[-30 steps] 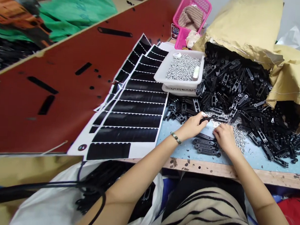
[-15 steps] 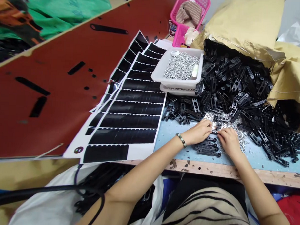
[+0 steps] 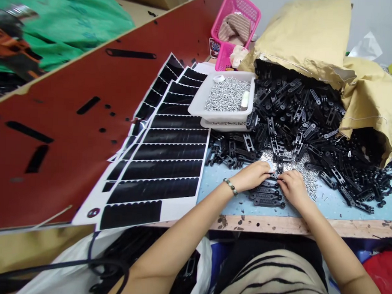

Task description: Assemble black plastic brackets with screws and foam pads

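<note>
My left hand [image 3: 251, 176] curls over a black plastic bracket [image 3: 269, 182] at the top of a short row of similar brackets [image 3: 266, 197]. The bracket is mostly hidden under my fingers. My right hand [image 3: 292, 189] sits just beside it, its fingertips pinched together at the bracket's end. Anything between those fingertips is hidden. Loose silver screws [image 3: 308, 176] lie spilled right behind my hands, at the front edge of a large heap of black brackets [image 3: 296, 116].
A white tray of screws [image 3: 226, 95] stands beyond my hands, beside sheets of black labels [image 3: 160, 163] on the light blue mat [image 3: 329, 205]. A torn kraft sack [image 3: 309, 39] spills the heap. A pink basket [image 3: 235, 15] stands behind, and a red board [image 3: 61, 129] lies left.
My hands have moved closer together and lower, onto the row of brackets. The whole scene has shifted slightly left and down in the view as my head turned.
</note>
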